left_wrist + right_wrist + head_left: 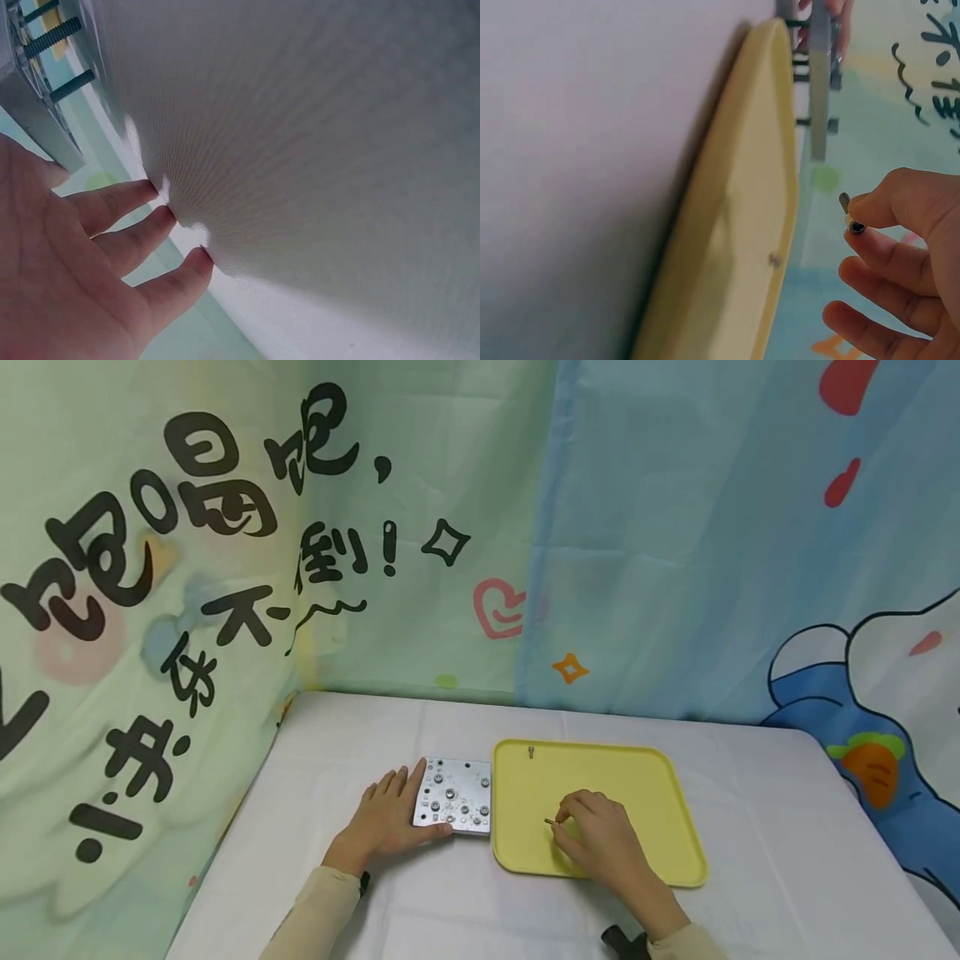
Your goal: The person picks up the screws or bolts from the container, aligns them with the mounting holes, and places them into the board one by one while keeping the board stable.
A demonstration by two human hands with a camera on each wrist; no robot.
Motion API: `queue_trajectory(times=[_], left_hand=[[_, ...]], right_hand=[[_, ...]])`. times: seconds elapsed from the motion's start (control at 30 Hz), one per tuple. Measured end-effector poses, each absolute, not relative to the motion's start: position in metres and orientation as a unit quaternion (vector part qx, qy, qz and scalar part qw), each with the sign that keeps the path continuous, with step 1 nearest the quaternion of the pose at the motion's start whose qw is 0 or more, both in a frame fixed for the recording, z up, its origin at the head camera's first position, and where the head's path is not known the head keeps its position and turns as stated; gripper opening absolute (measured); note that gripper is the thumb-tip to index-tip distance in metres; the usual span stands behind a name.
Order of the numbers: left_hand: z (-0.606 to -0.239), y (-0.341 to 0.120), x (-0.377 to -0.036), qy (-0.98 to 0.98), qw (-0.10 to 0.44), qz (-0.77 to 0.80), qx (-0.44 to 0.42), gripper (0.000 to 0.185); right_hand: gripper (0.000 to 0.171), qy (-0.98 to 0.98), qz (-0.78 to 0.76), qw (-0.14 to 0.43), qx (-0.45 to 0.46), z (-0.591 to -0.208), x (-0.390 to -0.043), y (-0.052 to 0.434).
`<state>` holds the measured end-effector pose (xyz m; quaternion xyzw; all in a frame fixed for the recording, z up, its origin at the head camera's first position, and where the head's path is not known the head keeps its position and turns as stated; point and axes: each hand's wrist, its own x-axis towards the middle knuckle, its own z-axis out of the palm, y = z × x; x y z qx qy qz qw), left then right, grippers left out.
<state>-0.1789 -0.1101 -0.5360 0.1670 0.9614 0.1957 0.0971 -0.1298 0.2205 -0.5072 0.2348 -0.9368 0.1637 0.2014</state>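
A square metal plate with several screws in it lies on the white table, just left of a yellow tray. My left hand rests flat on the table, straight fingers touching the plate's left edge; the plate shows at the left wrist view's upper left. My right hand hovers over the tray and pinches a small screw between thumb and forefinger. In the right wrist view the screw is held at the fingertips above the tray. Another loose screw lies at the tray's far left corner.
The white table is bordered by printed cloth curtains at the back and left. A dark object sits by my right wrist at the bottom edge. Bare table surface stretches right of the tray and in front of both hands.
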Motion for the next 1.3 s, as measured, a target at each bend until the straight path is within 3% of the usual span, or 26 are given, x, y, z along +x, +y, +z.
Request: queue_trajectory(times=[0.7, 1.3], left_hand=[[-0.537, -0.11, -0.18, 0.964, 0.095, 0.18, 0.17, 0.115], [-0.541, -0.114, -0.181, 0.964, 0.084, 0.173, 0.184, 0.11]], right_hand=[[0.013, -0.923, 0.192, 0.159, 0.293, -0.485, -0.153, 0.143], [0.008, -0.908, 0.146, 0.119, 0.373, -0.493, -0.177, 0.084]])
